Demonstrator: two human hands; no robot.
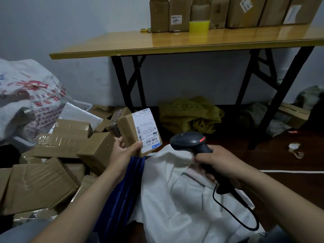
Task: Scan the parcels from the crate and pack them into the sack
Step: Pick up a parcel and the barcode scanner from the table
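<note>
A small cardboard parcel (133,130), white shipping label facing the camera, is held tilted between a heap of boxes (57,146) and a white sack (184,199) on the floor. The left hand (122,153) has its grip curled round the parcel's lower edge. The right hand (217,162) has its grip wrapped round a black scanner (189,141), just beside the parcel. A wooden table (157,42) stands behind.

Parcel (138,130): in left hand (122,153), left of scanner (189,141)
Scanner: in right hand (215,162), over sack (184,207)
Pile (52,163): left of sack
Boxes (245,11): along tabletop's (122,44) far edge, beyond sack
</note>
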